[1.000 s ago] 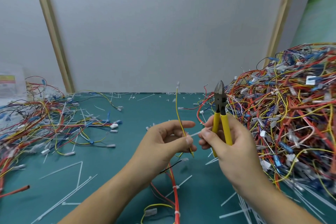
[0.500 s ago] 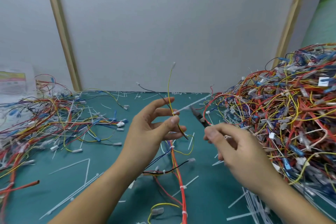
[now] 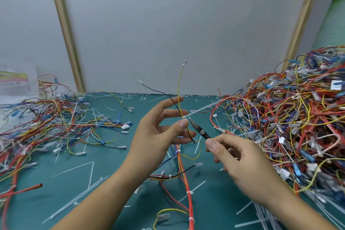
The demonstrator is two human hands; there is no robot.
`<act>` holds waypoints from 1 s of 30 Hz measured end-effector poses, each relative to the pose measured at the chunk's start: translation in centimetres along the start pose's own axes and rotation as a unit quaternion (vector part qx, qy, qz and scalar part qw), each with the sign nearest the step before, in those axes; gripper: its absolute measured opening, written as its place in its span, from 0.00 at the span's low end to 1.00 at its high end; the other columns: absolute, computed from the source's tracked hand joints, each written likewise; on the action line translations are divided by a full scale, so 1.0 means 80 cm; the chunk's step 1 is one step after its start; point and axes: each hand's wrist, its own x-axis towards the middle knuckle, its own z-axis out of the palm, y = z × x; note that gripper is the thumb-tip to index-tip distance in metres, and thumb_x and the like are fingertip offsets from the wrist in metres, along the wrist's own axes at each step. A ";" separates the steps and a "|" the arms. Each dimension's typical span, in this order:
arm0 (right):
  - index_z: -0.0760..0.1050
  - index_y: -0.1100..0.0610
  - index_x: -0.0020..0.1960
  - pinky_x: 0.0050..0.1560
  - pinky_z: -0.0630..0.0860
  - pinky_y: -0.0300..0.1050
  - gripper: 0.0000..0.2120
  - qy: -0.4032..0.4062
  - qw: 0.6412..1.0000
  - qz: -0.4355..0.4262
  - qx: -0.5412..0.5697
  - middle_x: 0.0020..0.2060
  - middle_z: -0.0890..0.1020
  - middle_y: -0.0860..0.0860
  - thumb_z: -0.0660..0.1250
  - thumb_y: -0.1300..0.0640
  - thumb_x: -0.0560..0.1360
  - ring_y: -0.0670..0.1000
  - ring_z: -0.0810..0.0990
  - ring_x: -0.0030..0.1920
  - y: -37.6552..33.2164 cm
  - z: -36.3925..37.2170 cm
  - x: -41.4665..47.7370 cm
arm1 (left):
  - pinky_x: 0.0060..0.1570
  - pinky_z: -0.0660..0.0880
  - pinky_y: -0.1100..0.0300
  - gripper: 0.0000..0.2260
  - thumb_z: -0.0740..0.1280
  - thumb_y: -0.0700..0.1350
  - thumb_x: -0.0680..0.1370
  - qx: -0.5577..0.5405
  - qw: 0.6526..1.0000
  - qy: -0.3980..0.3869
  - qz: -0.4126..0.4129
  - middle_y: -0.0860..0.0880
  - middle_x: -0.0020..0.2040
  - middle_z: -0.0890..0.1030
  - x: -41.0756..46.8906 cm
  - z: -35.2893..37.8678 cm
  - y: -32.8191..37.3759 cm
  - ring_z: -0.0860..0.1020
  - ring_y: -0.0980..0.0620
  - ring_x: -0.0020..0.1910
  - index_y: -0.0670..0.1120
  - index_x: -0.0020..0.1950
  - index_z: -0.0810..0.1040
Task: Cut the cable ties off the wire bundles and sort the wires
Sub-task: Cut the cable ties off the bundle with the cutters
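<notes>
My left hand point(image 3: 160, 132) pinches a small wire bundle point(image 3: 179, 99) between thumb and fingers: a yellow wire rising straight up and a black wire leaning left, joined by a white cable tie point(image 3: 200, 109) whose tail sticks out to the right. My right hand point(image 3: 240, 162) grips the cutters point(image 3: 198, 129), their dark jaws pointing up-left with the tip right at the tie's head. The cutters' handles are hidden inside my hand. The rest of the bundle point(image 3: 186, 183), mostly red and orange wires with more ties, hangs down onto the green mat.
A tall heap of tied wire bundles point(image 3: 291, 121) fills the right side. Loose sorted wires point(image 3: 48, 123) spread over the left. Cut white ties point(image 3: 82, 177) litter the green mat point(image 3: 104, 170). A grey wall with wooden strips stands behind.
My left hand raised the yellow and black wires. The cutters swung from upright down to point up-left, and their tip has closed in on the cable tie.
</notes>
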 end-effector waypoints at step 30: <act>0.79 0.56 0.42 0.27 0.69 0.45 0.23 0.008 0.984 0.137 0.111 0.31 0.76 0.50 0.66 0.35 0.70 0.51 0.73 0.29 0.015 -0.006 0.012 | 0.30 0.64 0.58 0.25 0.59 0.67 0.77 0.587 0.804 0.088 -0.043 0.51 0.28 0.73 0.008 -0.027 -0.007 0.75 0.49 0.33 0.47 0.33 0.70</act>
